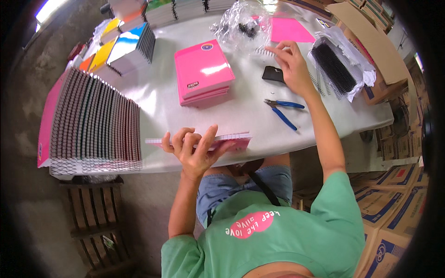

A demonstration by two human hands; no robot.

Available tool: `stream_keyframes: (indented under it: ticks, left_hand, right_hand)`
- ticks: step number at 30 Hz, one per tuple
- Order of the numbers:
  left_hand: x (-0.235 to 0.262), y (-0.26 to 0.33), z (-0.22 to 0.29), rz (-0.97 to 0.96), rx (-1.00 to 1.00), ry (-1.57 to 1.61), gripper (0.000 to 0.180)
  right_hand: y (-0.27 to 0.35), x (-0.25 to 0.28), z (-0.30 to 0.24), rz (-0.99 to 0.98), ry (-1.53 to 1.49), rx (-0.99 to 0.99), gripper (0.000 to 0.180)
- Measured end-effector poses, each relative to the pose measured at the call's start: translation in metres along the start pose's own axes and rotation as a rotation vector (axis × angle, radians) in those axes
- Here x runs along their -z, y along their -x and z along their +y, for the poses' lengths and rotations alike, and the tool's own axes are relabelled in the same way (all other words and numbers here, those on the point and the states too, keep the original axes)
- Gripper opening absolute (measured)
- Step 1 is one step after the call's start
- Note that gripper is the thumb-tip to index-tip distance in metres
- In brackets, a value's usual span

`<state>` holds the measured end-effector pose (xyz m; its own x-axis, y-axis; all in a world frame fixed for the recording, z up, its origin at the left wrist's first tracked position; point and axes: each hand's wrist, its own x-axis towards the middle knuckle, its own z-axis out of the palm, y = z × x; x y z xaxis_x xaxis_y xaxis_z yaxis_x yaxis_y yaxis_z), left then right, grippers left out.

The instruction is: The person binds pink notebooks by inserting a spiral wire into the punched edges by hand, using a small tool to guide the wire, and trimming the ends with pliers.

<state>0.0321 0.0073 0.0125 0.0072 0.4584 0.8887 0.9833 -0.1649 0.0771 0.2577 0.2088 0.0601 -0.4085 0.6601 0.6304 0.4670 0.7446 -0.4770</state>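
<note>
My left hand (197, 150) is closed around a thin pink notebook (238, 144), held on its edge near the table's front, with its page edges facing up. Farther off to the right, thumb and fingertips of my right hand (291, 65) pinch the end of a short dark spiral binding coil (264, 52). Below that hand lies a small black object (272, 74) whose kind I cannot make out. Blue-handled cutting pliers (285, 111) rest nearby, jaws apart. Between and beyond my hands sits a stack of pink notebooks (204, 69).
A tall row of spiral-bound notebooks (92, 120) stands at the left edge. Behind it are blue and yellow notebooks (132, 44). Clear plastic wrap (238, 25) and a pink sheet (291, 30) lie at the back. A paper-lined bundle of black coils (333, 67) sits right, beside cardboard boxes (389, 204).
</note>
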Motion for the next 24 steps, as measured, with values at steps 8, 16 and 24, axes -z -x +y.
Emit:
stream_keyframes:
  ticks: [8,16,24]
  left_hand:
    - [-0.019,-0.005,-0.001,-0.061,0.021,0.025,0.05]
    - [-0.04,-0.013,0.036,-0.006,0.265,0.041,0.076]
    - [-0.046,-0.008,0.038,-0.02,0.27,-0.016,0.065]
  right_hand:
    - [0.061,0.023,-0.082,-0.374,-0.315,0.014,0.038]
    - [0.063,0.022,-0.085,-0.313,-0.269,-0.18,0.024]
    - [0.058,0.015,-0.087,-0.277,-0.295,-0.046,0.026]
